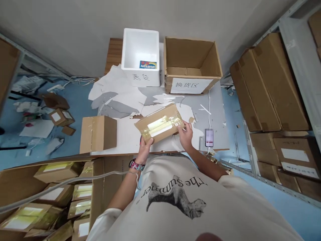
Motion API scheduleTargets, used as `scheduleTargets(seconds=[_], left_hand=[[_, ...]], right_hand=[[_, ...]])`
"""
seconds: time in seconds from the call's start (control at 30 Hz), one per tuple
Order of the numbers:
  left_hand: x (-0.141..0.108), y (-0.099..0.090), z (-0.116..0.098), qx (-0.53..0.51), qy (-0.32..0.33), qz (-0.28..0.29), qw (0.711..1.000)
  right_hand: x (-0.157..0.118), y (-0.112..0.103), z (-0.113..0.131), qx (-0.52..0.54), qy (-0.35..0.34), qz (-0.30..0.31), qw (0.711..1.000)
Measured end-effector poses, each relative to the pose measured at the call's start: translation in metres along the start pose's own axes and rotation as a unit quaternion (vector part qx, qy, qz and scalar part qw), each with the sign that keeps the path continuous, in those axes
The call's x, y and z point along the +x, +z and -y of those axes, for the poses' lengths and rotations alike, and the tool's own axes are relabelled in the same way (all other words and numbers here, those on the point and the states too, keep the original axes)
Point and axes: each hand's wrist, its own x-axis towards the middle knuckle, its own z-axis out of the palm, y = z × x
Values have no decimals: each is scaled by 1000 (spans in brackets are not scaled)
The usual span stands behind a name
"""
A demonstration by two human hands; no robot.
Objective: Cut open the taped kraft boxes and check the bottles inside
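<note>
Storeroom bench, hands holding parcel, parcel-filled carton

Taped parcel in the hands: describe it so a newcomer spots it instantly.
At the near edge of the paper-strewn table, a flat cardboard parcel sits between the left hand and right hand. It alone is held up, glossy with clear tape over a white label.

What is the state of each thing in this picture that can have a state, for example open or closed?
taped cardboard parcel, closed, held in the air
left hand, gripping the parcel from below
right hand, gripping the parcel's right end
white foam box, open, no lid on
labelled cardboard box, open
plain cardboard box, closed
smartphone, screen lit, white cable attached
</note>
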Motion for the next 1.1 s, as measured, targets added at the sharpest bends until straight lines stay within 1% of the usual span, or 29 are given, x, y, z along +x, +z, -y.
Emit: scheduleTargets(seconds=[0.07, 0.17, 0.27, 0.37, 0.43, 0.5, 0.67, 0.73, 0.9, 0.97, 1.1], left_hand=[[10, 13, 2, -2, -24, 17, 1000], [29, 20, 3, -12, -66, 13, 998], [51, 14, 1, 17, -94, 9, 995], [70, 4, -4, 46, -93, 6, 995], [79, -1, -6, 51, -88, 1, 995], [83, -5, -6, 52, -80, -1, 995], [81, -8, 4, 52, -45, 4, 998], [79, -9, 9, 50, -38, -2, 998], [79, -10, 15, 77, -29, -5, 997], [81, -10, 12, 105, -29, -4, 994], [84, -12, 5, 145, -20, 20, 989]], right_hand=[[-9, -9, -17, 0, 23, -9, 1000], [-19, -14, -44, -17, 72, 8, 997], [-27, -20, -70, -35, 133, 27, 990], [-27, -31, -87, -32, 189, 33, 981], [-22, -36, -90, -43, 210, 32, 976], [-16, -35, -88, -51, 212, 32, 976], [-8, -13, -76, -34, 163, 55, 985], [-8, -8, -74, -31, 157, 55, 986], [-12, -11, -80, -19, 154, 52, 987], [-12, -13, -84, -20, 153, 50, 987], [-10, -12, -87, -32, 153, 50, 986]])
